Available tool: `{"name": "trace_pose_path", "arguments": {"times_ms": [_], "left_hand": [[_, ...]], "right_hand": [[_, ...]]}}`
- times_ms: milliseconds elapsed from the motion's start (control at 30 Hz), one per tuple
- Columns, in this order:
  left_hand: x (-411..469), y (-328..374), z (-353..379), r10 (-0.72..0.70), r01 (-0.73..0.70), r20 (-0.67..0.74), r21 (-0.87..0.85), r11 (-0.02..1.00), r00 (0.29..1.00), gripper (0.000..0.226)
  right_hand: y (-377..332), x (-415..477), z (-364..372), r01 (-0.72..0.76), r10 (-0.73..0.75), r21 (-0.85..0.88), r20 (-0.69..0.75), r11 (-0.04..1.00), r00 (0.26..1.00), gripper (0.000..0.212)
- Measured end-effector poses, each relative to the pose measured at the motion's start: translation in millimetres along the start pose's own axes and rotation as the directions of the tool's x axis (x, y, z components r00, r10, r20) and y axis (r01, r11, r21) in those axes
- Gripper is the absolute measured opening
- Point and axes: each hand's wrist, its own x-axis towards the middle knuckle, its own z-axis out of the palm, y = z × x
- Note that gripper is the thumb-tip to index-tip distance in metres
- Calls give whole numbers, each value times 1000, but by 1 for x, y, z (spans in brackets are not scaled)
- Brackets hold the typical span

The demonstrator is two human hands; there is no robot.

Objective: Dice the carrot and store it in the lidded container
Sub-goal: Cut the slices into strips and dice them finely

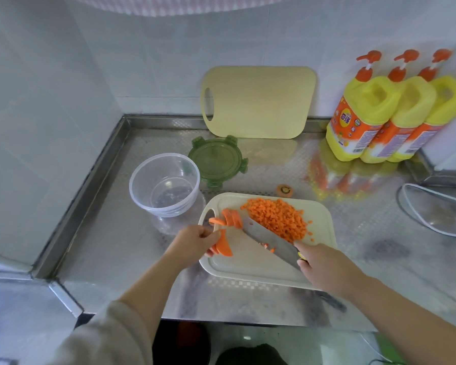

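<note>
Board (248, 267) on desk (116, 246): carrot dice (277, 218) heaped, loose slices (232, 217) at left end.
Left hand (192, 242): grip clamped on carrot slices (223, 246).
Right hand (319, 264): grip clamped on knife (269, 237).
Container (132, 185) open, lid (216, 159) beside.

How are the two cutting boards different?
The yellow cutting board leans upright against the wall; the white cutting board lies flat on the counter. The yellow one is bare; the white one holds diced carrot. Both have rounded corners and a handle hole.
</note>
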Motion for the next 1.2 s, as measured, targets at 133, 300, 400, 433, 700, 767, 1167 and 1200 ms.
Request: {"name": "trace_pose_path", "arguments": {"times_ms": [133, 300, 400, 433, 700, 767, 1167, 1200], "left_hand": [[5, 0, 28, -18, 13, 24, 192, 981, 1000, 25], [10, 5, 35, 62, -45, -23, 442, 896, 998, 24], [9, 13, 32, 104, -51, -68, 539, 841, 992, 39], [7, 18, 32, 146, -69, -89, 572, 817, 985, 43], [-10, 44, 99, 574, -494, 311, 848, 192, 757, 81], [-4, 51, 106, 546, -475, 290, 849, 231, 786, 65], [3, 88, 78, 467, -394, 23, 572, 719, 884, 57], [5, 93, 70, 450, -376, -88, 423, 824, 889, 51]], "right_hand": [[4, -5, 0, -33, 38, 177, -27, 984, 999, 12], [6, 1, -9, -99, 139, 382, -80, 919, 987, 23], [3, 4, -15, -148, 185, 415, -50, 898, 982, 28], [2, 4, -16, -157, 193, 434, -41, 887, 980, 31], [0, 0, -39, -249, 289, 615, 36, 748, 957, 9], [-1, -3, -46, -254, 290, 626, 46, 737, 956, 10], [5, -16, -55, -242, 295, 355, -103, 903, 950, 17], [6, -15, -54, -240, 276, 218, -153, 946, 949, 21]]}}
